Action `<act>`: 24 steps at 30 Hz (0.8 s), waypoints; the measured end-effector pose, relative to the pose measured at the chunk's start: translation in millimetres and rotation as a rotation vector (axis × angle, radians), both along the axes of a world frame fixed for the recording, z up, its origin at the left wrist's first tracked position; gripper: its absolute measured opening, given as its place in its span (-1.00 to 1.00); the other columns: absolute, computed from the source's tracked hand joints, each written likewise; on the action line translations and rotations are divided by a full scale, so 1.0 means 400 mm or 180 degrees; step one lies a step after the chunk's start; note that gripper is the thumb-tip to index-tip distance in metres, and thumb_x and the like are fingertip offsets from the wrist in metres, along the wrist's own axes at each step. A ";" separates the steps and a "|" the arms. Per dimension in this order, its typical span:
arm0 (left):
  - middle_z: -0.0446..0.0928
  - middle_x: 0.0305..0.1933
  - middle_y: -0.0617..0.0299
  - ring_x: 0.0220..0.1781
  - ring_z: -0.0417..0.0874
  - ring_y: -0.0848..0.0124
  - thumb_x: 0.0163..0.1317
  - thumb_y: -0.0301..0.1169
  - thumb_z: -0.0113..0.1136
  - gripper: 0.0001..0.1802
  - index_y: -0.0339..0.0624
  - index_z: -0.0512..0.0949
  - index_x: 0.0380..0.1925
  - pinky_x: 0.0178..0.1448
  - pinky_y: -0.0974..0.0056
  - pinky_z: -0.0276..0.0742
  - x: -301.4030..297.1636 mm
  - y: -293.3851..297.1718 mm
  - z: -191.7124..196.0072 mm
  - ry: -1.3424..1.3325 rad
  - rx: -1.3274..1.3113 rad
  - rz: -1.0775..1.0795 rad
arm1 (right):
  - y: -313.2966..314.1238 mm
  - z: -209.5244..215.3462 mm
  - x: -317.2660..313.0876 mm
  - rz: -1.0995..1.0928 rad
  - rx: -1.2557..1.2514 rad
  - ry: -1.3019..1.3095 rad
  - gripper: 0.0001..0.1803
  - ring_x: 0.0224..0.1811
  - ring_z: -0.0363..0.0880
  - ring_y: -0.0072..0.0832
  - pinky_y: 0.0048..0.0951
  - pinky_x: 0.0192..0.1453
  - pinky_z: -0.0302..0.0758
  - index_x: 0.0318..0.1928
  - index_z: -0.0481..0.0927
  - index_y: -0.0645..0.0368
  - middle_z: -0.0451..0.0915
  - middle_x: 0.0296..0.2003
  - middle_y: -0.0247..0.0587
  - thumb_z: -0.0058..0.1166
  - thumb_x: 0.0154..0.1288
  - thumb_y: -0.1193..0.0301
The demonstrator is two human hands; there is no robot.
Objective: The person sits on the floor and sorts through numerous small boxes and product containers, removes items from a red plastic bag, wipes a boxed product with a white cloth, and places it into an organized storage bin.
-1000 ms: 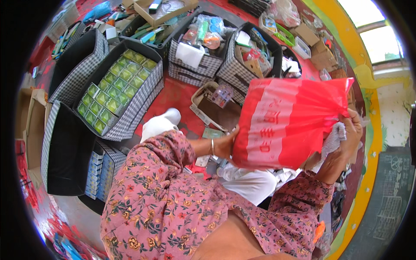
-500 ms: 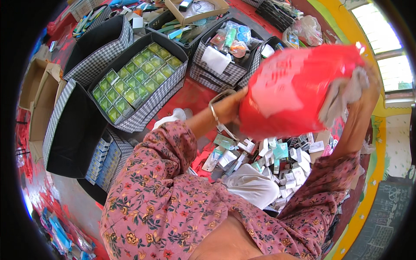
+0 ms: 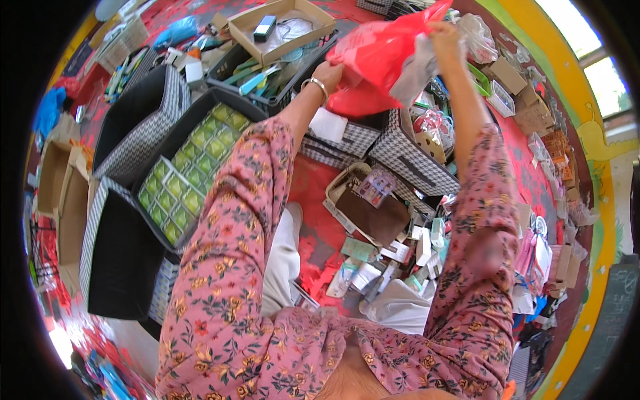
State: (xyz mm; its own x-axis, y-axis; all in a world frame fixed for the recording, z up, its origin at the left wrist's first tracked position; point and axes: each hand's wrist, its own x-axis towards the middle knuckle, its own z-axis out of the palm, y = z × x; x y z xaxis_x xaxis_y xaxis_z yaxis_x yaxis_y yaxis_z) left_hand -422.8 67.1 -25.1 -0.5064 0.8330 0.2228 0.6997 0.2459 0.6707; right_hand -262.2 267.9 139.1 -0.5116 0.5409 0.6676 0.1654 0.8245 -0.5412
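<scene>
A red plastic bag (image 3: 373,57) with a pale printed patch is stretched between my two hands, far out in front of me. My left hand (image 3: 329,75), a bangle at its wrist, has its fingers closed on the bag's left side. At the bag's upper right edge my right hand (image 3: 443,41) grips it, arm held out. A crumpled grey piece, cloth-like, (image 3: 415,73) hangs beside the right hand against the bag. Whether it is part of the bag I cannot tell. Below the bag stands a checked fabric storage box (image 3: 343,143) with a white sheet on its rim.
At left a checked box holds rows of green packets (image 3: 193,160), beside other black-lined boxes (image 3: 130,120). A cardboard tray (image 3: 293,20) lies on a dark crate behind. A basket with a brown cover (image 3: 373,213) and several small cartons (image 3: 393,253) lie near my legs.
Both hands have carried the red bag away from me and leftward, over the far storage boxes. It looks flatter and more stretched now. The basket with the brown cover has come into sight.
</scene>
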 end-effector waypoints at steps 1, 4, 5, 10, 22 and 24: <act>0.49 -0.20 0.07 -0.25 0.54 0.39 -0.01 -0.27 0.14 -0.56 -0.20 0.38 -0.10 -0.20 0.33 0.46 -0.074 0.000 -0.021 -0.1522 0.0636 0.0479 | -0.029 -0.026 -0.052 0.0055 -0.0309 0.0191 -0.81 -0.28 0.57 -0.28 -0.39 -0.12 0.44 -0.44 0.65 -0.01 0.59 -0.36 -0.08 0.01 -0.12 0.44; 0.36 -0.01 -0.13 -0.01 0.44 0.09 -0.05 -0.16 0.20 -0.15 -0.08 0.00 0.22 0.05 0.16 0.33 0.192 0.069 -0.046 -0.1621 -0.0010 0.0371 | 0.051 -0.241 0.057 -0.0676 -0.1330 0.0033 -0.79 -0.21 0.55 -0.28 -0.38 -0.01 0.38 -0.37 0.64 0.00 0.59 -0.35 -0.09 0.09 -0.13 0.41; 0.27 0.06 -0.18 0.04 0.38 0.00 -0.06 -0.13 0.19 -0.12 -0.03 -0.04 0.24 0.08 0.14 0.31 0.188 0.063 -0.071 -0.0958 0.0017 0.0317 | 0.023 -0.235 0.038 -0.0634 -0.1154 -0.0022 -0.78 -0.21 0.55 -0.27 -0.38 -0.02 0.39 -0.35 0.64 0.00 0.59 -0.35 -0.08 0.09 -0.13 0.40; -0.11 0.31 -0.13 0.25 0.02 -0.13 -0.04 -0.03 0.13 -0.16 0.21 -0.01 0.25 0.12 -0.18 0.18 0.089 0.116 -0.165 0.1193 -0.0925 0.0615 | -0.048 -0.113 -0.025 -0.0370 -0.0113 -0.0436 -0.75 -0.26 0.53 -0.36 -0.42 -0.13 0.41 -0.28 0.59 0.06 0.59 -0.34 -0.18 0.07 -0.08 0.44; 0.22 0.18 0.17 0.27 -0.01 0.09 -0.01 -0.14 0.02 -0.39 -0.06 0.26 0.10 0.09 -0.15 0.16 0.151 0.051 -0.109 0.1581 -0.1264 -0.0008 | -0.116 -0.095 0.317 -0.0016 -0.0721 -0.0761 -0.85 -0.56 0.37 -0.64 -0.55 -0.52 0.28 -0.51 0.55 0.22 0.43 -0.61 -0.35 0.05 -0.05 0.38; 0.24 0.14 0.12 0.21 0.08 0.10 -0.02 -0.21 0.04 -0.38 -0.10 0.22 0.11 0.07 -0.05 0.20 0.146 -0.017 -0.065 0.1009 -0.0662 0.0339 | -0.280 -0.037 0.394 -0.0265 -0.1266 -0.0712 -0.86 -0.58 0.37 -0.65 -0.57 -0.52 0.28 -0.54 0.55 0.21 0.45 -0.61 -0.35 0.04 -0.04 0.39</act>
